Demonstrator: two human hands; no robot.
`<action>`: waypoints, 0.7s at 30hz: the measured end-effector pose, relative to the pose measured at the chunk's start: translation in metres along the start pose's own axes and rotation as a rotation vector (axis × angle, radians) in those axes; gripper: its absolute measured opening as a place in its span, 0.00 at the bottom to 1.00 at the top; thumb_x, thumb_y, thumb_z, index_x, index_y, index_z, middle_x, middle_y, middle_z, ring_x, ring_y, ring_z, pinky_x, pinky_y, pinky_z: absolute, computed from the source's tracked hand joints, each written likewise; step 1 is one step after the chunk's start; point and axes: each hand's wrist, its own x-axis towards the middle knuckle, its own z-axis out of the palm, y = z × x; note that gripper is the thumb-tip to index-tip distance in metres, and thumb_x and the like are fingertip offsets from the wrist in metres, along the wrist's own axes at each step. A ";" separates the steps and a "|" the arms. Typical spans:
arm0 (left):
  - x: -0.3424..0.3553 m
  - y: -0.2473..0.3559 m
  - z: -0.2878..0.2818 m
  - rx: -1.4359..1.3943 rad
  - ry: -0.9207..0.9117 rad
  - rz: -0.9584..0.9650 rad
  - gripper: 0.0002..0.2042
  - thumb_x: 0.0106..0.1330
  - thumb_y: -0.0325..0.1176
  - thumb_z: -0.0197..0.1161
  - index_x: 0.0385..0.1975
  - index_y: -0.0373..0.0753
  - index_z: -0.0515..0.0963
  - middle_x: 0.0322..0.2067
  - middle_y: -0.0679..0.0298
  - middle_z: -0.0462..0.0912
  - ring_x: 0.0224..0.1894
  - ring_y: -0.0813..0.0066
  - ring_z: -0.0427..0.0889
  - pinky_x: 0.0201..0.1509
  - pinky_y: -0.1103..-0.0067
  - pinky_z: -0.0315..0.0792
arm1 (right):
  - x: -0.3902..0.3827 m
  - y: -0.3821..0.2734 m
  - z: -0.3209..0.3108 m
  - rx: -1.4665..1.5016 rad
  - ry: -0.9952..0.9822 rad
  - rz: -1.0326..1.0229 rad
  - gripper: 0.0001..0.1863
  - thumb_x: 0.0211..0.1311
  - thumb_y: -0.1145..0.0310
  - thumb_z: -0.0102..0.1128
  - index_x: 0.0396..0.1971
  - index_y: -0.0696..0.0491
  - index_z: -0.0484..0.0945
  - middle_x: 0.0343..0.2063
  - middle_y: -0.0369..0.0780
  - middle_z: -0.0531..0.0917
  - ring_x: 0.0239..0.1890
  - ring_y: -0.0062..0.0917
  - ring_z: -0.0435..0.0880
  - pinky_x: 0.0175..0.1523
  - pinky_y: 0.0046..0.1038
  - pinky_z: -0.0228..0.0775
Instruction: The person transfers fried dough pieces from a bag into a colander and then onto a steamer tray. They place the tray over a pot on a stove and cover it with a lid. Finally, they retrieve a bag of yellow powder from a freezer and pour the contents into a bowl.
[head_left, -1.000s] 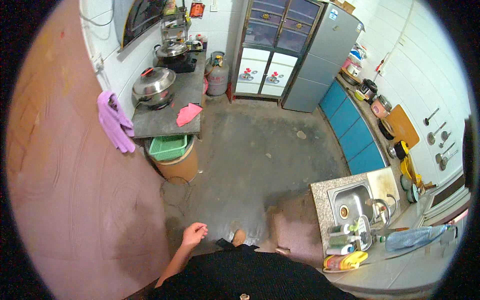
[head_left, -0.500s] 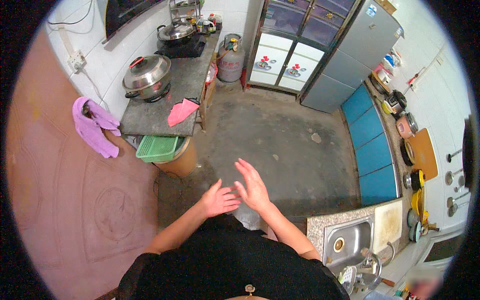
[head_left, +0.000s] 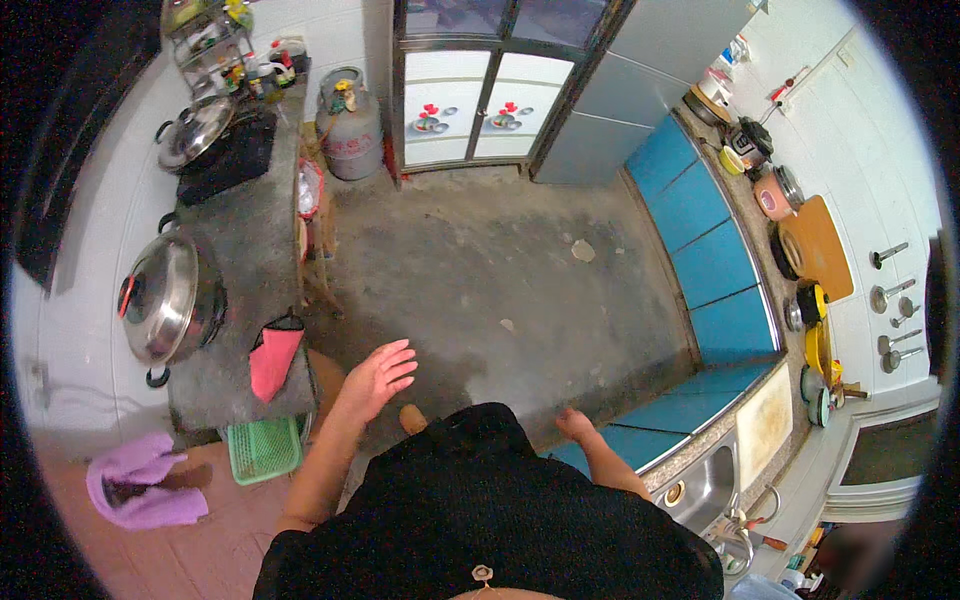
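My left hand (head_left: 382,375) is open and empty, fingers spread, beside the near end of the grey counter (head_left: 240,255). On that counter lie a pink cloth (head_left: 272,362) and a lidded steel pot (head_left: 168,295), with a green plastic basket (head_left: 262,450) below. A purple towel (head_left: 140,480) hangs at the lower left. My right hand (head_left: 576,425) hangs low at my side, touching nothing I can make out, near the blue cabinets (head_left: 640,430) and steel sink (head_left: 700,485); its fingers are small and blurred.
Grey floor (head_left: 490,270) stretches ahead to a gas cylinder (head_left: 350,140), a white-doored cupboard (head_left: 485,110) and a grey fridge (head_left: 610,120). A second counter (head_left: 760,220) along the right wall carries cookers and pans. A pinkish door (head_left: 210,540) is at the lower left.
My hands, raised close together half a second ago, have parted, the right dropping to my side. The view has shifted forward, bringing the left counter nearer and lower in the picture.
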 end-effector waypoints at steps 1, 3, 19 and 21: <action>0.009 0.015 0.004 -0.015 0.014 -0.013 0.23 0.70 0.45 0.49 0.59 0.37 0.67 0.55 0.57 0.73 0.52 0.67 0.75 0.55 0.73 0.70 | 0.008 0.017 0.005 -0.089 -0.064 -0.069 0.27 0.62 0.54 0.52 0.58 0.52 0.69 0.53 0.48 0.75 0.56 0.42 0.72 0.58 0.42 0.66; 0.037 0.032 0.004 -0.050 0.043 -0.012 0.22 0.70 0.44 0.50 0.58 0.37 0.68 0.53 0.57 0.74 0.51 0.67 0.76 0.54 0.74 0.71 | 0.021 0.040 0.002 -0.064 -0.132 -0.071 0.25 0.62 0.55 0.52 0.55 0.52 0.70 0.49 0.47 0.76 0.53 0.42 0.74 0.55 0.43 0.67; 0.131 0.102 -0.032 -0.034 0.915 0.154 0.17 0.69 0.36 0.52 0.55 0.38 0.68 0.48 0.60 0.75 0.44 0.70 0.78 0.45 0.76 0.73 | 0.357 -0.191 -0.371 -0.076 0.433 -0.440 0.18 0.60 0.57 0.50 0.34 0.56 0.81 0.33 0.52 0.82 0.37 0.46 0.81 0.43 0.42 0.73; 0.138 0.111 -0.093 0.483 1.055 0.259 0.21 0.66 0.37 0.56 0.56 0.37 0.67 0.50 0.56 0.73 0.48 0.61 0.75 0.51 0.68 0.69 | 0.364 -0.290 -0.403 0.076 0.351 -0.444 0.17 0.63 0.58 0.50 0.42 0.55 0.79 0.35 0.47 0.84 0.35 0.41 0.84 0.41 0.39 0.75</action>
